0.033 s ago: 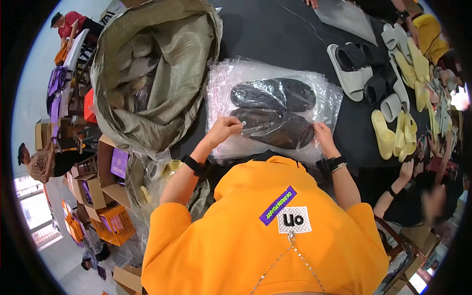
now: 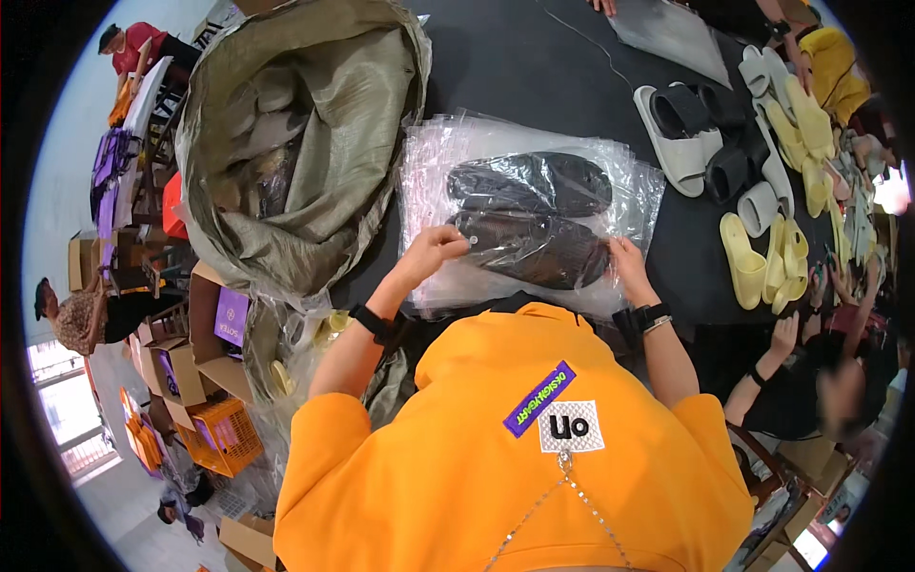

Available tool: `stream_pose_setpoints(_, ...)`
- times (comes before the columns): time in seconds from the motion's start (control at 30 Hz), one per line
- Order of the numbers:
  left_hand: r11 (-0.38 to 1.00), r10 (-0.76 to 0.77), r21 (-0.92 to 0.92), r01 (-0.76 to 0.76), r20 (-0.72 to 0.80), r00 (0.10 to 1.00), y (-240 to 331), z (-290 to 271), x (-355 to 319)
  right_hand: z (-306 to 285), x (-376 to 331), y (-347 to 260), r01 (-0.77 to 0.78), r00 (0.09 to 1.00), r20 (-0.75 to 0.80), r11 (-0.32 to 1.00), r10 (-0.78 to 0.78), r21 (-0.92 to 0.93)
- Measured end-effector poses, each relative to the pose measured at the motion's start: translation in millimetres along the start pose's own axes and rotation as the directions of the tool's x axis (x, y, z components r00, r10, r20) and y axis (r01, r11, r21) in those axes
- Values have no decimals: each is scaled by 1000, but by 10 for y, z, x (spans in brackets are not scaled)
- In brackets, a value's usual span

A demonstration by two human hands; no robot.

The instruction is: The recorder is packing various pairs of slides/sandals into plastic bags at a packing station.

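Note:
A pair of black slippers (image 2: 530, 183) lies sideways inside a clear plastic bag (image 2: 534, 229), one slipper beyond the other. A stack of clear bags (image 2: 429, 157) is spread on the dark table beneath it. At the left end of the nearer slipper, my left hand (image 2: 434, 255) pinches the film, thumb and fingers together. My right hand (image 2: 626, 263) grips the bag at that slipper's right end, its fingertips partly hidden by the film.
On the left gapes a large olive woven sack (image 2: 353, 153) with bagged items inside. Grey, black and yellow slides (image 2: 739, 246) lie along the right of the table (image 2: 496, 57). Cartons and an orange crate (image 2: 224, 437) stand lower left. Other people sit at the right.
The fingers of my left hand have shifted very slightly left, and the film's creases over the slippers look a little different. My right hand stays in place.

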State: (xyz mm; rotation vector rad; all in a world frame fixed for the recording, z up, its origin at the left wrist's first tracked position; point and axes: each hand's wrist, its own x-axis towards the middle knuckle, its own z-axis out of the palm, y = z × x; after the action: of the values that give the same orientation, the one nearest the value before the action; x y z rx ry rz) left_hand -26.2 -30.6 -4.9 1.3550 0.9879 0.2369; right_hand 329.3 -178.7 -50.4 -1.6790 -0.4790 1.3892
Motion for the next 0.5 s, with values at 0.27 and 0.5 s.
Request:
stream_pose_setpoints(0.27,496,132,-862,103,192,972,184,-101,-483,96,-19,-72,-5,999,39,999,4,32)
stream_pose_setpoints(0.5,980,-5,-195,43,190,982,-33,-14,-75,19,62,65,19,1000,15,988,-22,154)
